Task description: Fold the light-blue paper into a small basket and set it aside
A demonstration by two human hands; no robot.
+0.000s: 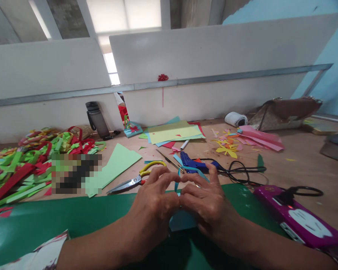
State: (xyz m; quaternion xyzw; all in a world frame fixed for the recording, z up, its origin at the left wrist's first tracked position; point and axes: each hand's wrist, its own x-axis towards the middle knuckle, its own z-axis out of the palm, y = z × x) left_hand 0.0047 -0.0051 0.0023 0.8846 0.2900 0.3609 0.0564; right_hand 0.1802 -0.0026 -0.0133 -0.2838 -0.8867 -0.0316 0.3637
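Note:
A small light-blue paper item (183, 220) with a thin blue paper strip looping above it is held over the green mat (101, 213). My left hand (157, 198) has its fingers closed on the item's left side. From the right, my right hand (205, 198) pinches the same item, its index finger raised a little. The fingertips of both hands meet at the strip and hide much of the item. Just beyond the hands lie a blue glue gun (190, 163) and yellow-handled scissors (129, 183).
A purple power strip (301, 219) with a plugged-in black cable sits at the right. Green paper sheets (118, 167), a heap of paper strips (17, 168), a dark bottle (98, 122), yellow sheets (174, 132), paper flowers (227, 148) and a brown bag (284, 114) lie around.

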